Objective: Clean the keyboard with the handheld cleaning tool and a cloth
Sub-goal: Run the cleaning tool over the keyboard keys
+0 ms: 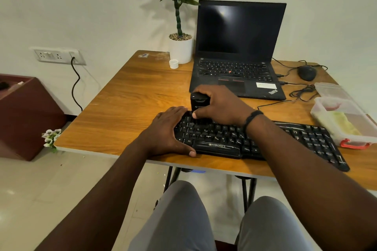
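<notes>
1. From the head camera, we see a black Zebronics keyboard [255, 138] lying along the near edge of a wooden table [126, 108].
2. Our left hand [169, 130] rests flat on the keyboard's left end, fingers straight and thumb along the front edge, holding nothing.
3. Our right hand [220, 106] curls around a black handheld cleaning tool [199, 102], held upright with its lower end on the keyboard's top-left keys.
4. Behind the hands, an open ThinkPad laptop [238, 51] shows a dark screen; a potted plant [180, 47] stands just left of it.
5. A black mouse [307, 73] and a clear plastic box [344, 120] sit at the right.
</notes>
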